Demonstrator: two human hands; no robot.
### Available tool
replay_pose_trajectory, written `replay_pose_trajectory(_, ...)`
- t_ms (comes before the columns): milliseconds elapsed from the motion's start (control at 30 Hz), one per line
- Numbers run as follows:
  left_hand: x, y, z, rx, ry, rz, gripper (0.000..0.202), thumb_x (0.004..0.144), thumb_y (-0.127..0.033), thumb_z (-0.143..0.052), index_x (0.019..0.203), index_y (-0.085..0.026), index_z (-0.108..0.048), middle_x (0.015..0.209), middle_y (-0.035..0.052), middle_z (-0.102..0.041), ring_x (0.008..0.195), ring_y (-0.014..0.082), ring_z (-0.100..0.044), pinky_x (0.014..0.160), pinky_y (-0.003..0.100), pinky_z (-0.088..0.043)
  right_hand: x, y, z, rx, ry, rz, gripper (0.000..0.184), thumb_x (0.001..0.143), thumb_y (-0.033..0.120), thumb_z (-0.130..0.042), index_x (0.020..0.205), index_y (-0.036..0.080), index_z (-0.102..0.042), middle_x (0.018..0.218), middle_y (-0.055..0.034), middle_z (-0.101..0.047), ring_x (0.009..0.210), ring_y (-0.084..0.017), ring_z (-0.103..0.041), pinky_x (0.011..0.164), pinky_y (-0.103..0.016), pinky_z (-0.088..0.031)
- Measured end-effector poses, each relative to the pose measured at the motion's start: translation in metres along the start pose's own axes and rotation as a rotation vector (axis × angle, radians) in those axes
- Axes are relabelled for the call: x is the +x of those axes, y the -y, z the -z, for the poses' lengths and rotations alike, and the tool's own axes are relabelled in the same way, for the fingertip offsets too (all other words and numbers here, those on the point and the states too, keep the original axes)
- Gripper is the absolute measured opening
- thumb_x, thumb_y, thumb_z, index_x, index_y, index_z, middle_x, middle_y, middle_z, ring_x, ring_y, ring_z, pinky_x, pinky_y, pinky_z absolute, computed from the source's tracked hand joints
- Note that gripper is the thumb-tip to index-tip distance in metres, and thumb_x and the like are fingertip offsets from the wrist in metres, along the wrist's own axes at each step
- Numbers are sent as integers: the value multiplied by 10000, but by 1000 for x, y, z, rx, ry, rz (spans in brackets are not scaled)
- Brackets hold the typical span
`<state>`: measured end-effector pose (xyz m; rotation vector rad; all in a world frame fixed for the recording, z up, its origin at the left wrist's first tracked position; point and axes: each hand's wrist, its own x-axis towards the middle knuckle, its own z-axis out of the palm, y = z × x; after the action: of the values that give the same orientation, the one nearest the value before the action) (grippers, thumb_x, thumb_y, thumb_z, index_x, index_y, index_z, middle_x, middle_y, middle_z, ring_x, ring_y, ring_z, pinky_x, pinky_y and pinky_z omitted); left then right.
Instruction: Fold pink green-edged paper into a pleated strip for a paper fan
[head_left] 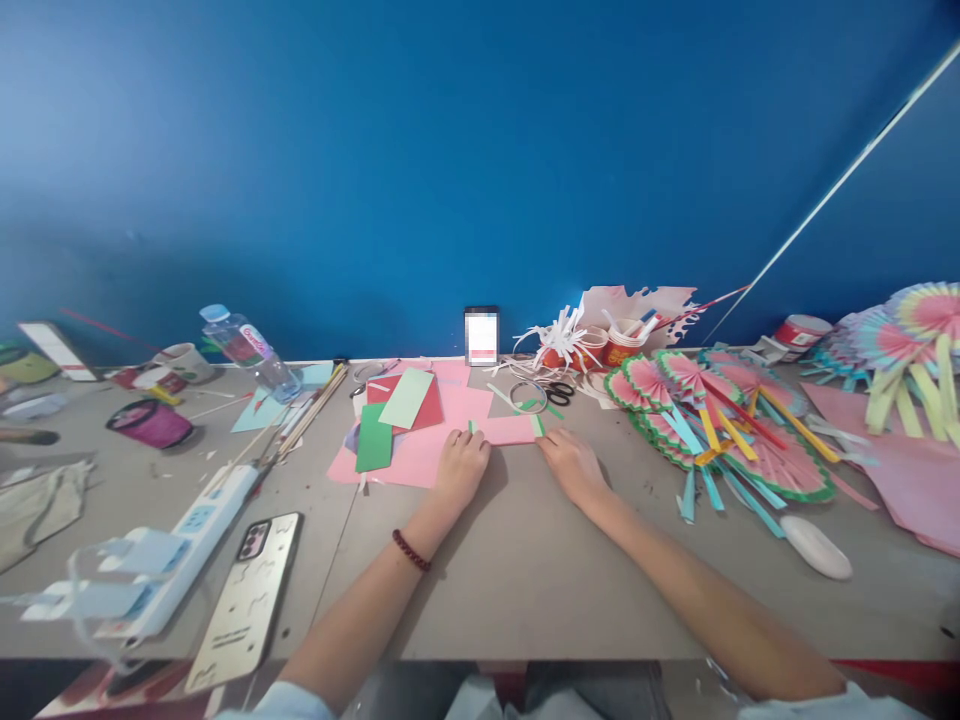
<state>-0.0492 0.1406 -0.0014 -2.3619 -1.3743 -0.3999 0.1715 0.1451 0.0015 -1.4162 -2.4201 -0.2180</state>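
Pink strip [510, 431]: on bench [517, 570], between your hands | Left hand [463, 460]: fingers curled at one end | Right hand [570, 462]: fingers at green-edged other end | Pinching or pressing: cannot tell | Advised: keep edges aligned, pressure even.

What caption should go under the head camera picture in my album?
Left hand and right hand at opposite ends of a pink paper strip, with colorful paper fans to the right.
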Motion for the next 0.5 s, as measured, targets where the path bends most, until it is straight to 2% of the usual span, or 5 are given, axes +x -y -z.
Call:
replay_pose_trajectory(233,-1,-6,3,92,-12,-13,242,874,-27,-443,781,-153,-627,757,73,-593,702,209,-556,703,371,-409,-3,4,3,-50,42,6,198,852,57,-506,902,171,-661,891,-91,-655,875,-230,-554,762,-322,-405)
replay_pose_trajectory(500,-3,0,2,63,-20,-40,243,886,-27,-429,783,-166,-599,744,51,-584,694,194,-553,715,353,-417,0,-1,1,-36,48,7,221,852,42,-486,921,169,-652,896,-75,-650,855,-205,-564,767,-295,-403)
